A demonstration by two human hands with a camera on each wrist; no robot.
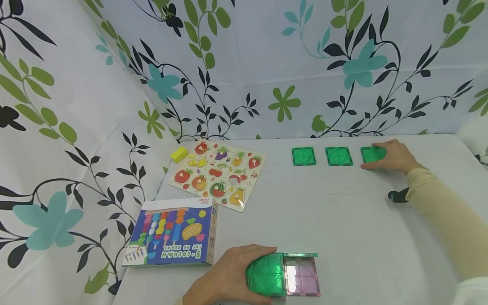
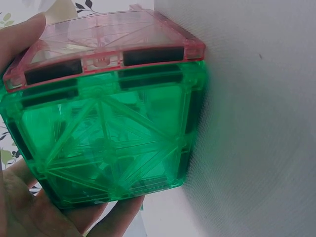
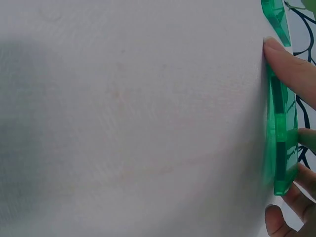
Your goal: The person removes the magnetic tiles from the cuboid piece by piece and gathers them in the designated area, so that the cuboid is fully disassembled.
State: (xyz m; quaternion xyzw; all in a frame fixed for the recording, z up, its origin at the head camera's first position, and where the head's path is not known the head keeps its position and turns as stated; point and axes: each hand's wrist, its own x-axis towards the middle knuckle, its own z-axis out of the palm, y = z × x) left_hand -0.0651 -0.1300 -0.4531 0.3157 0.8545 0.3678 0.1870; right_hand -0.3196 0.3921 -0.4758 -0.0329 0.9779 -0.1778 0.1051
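Near the table's front edge, my left hand (image 1: 236,273) grips a block of green magnetic tiles (image 1: 267,275) between thumb and fingers. A pink magnetic tile (image 1: 302,275) adjoins it; the left wrist view shows the pink piece (image 2: 106,37) along the edge of a green face (image 2: 106,143). At the far right of the table, my right hand (image 1: 396,156) holds a flat green tile (image 1: 371,154) by its edges, thumb on one side and fingers on the other. Two more green tiles, one in the middle (image 1: 339,156) and one at the left (image 1: 303,156), lie in line with it.
A blue boxed bead set (image 1: 171,233) lies at the left, beside a fruit puzzle board (image 1: 217,173) and a yellow block (image 1: 179,154). A dark object (image 1: 398,195) lies partly behind the right sleeve. Patterned cloth (image 1: 236,76) hangs behind the white table (image 1: 297,207).
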